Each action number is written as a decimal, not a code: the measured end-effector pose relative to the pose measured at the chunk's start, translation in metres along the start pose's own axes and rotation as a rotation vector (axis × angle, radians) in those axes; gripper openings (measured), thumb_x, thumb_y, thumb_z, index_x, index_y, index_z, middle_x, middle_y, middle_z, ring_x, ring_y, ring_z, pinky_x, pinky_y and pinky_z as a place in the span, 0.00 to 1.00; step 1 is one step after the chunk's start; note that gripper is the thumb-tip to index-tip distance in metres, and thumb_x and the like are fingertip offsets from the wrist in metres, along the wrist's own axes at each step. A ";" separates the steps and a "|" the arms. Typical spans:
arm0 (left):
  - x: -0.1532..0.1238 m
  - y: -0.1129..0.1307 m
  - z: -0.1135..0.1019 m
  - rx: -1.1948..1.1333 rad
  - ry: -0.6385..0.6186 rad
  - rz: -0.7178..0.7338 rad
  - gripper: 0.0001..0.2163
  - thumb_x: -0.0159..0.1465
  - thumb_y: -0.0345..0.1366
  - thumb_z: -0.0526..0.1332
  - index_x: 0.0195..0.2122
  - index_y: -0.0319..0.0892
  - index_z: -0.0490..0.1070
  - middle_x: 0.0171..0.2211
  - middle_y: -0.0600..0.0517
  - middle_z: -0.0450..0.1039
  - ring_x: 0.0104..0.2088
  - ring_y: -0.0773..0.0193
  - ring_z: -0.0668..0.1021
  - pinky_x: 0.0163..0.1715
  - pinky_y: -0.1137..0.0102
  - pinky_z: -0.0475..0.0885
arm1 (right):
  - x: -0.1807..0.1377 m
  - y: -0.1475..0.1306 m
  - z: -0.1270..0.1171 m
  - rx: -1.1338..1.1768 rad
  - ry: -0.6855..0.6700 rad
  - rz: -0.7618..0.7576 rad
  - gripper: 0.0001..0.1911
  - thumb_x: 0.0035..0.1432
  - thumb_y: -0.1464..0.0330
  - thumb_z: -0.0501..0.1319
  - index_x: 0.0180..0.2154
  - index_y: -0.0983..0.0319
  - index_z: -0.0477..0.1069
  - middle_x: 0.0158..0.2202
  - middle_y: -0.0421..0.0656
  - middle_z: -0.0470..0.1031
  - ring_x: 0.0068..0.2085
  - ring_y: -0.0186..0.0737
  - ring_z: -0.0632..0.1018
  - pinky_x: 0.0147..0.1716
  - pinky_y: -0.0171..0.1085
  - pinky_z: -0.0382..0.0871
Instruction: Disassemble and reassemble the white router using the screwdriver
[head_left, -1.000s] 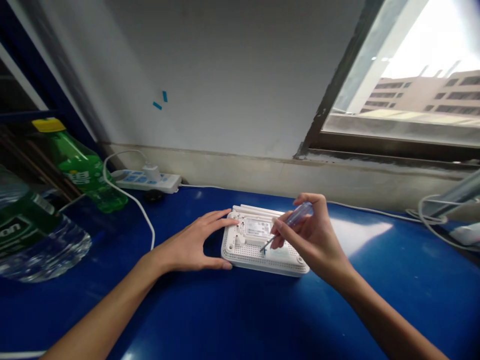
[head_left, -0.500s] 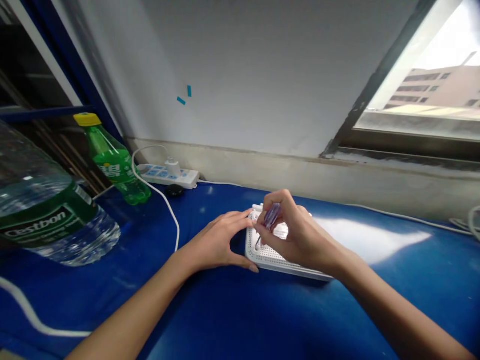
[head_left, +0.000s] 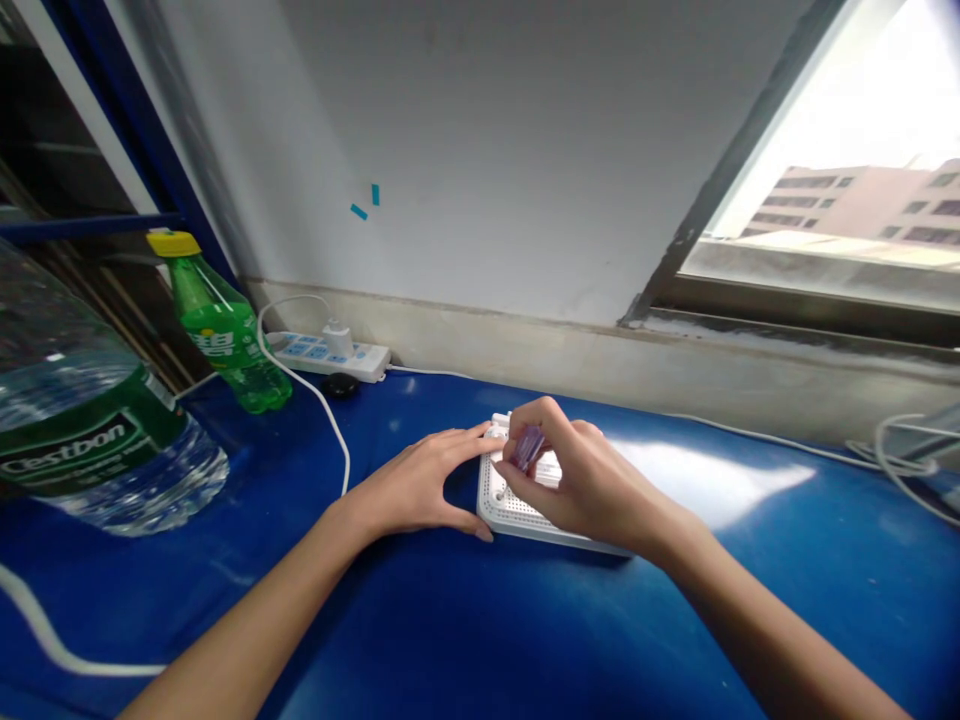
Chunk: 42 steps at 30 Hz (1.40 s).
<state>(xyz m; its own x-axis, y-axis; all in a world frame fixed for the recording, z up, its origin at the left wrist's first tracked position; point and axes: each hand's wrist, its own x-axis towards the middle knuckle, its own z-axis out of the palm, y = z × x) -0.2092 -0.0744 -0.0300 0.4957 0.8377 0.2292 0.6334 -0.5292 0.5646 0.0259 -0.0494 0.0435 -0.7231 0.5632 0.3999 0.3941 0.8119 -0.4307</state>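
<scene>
Right hand [head_left: 592, 492] holds screwdriver [head_left: 529, 446] upright, tip down; open left hand [head_left: 418, 486] braces router [head_left: 512, 511].

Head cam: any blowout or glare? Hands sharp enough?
Head view: window blown out top right, glare patch on the blue table beside the right hand; screwdriver and white router slightly soft; big bottle at left edge stretched.

Worktop [head_left: 525, 640] is smooth, super glossy blue and mirrors the window light. Router [head_left: 517, 512] looks like matt white plastic peppered with tiny holes, and the screwdriver [head_left: 529, 446] has a see-through purple plastic handle. Green bottle [head_left: 221, 330] is shiny clear plastic, and the wall [head_left: 525, 150] is matt paint.
</scene>
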 end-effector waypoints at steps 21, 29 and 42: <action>-0.009 0.003 -0.023 0.204 0.144 -0.014 0.18 0.70 0.37 0.62 0.61 0.49 0.72 0.58 0.48 0.76 0.58 0.53 0.76 0.60 0.56 0.71 | 0.001 0.010 -0.004 0.158 -0.026 0.086 0.16 0.64 0.63 0.66 0.46 0.54 0.60 0.35 0.39 0.81 0.32 0.40 0.80 0.27 0.35 0.69; -0.006 0.007 -0.020 0.260 0.224 -0.034 0.12 0.72 0.34 0.58 0.54 0.45 0.76 0.51 0.48 0.79 0.53 0.55 0.79 0.56 0.59 0.73 | 0.000 0.005 0.004 0.068 -0.100 -0.004 0.15 0.65 0.65 0.66 0.50 0.54 0.64 0.37 0.39 0.80 0.34 0.39 0.79 0.33 0.36 0.69; 0.005 0.058 0.001 -0.259 0.568 0.041 0.24 0.71 0.41 0.63 0.66 0.53 0.62 0.59 0.51 0.74 0.56 0.57 0.77 0.56 0.62 0.74 | -0.001 0.002 -0.027 0.246 0.075 0.005 0.20 0.65 0.60 0.65 0.56 0.56 0.70 0.40 0.44 0.81 0.33 0.40 0.79 0.35 0.40 0.76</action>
<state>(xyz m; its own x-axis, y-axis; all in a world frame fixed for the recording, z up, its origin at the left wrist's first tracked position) -0.1700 -0.1010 0.0030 0.0779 0.7957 0.6007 0.4204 -0.5725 0.7039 0.0426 -0.0440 0.0644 -0.6740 0.5842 0.4521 0.2410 0.7524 -0.6130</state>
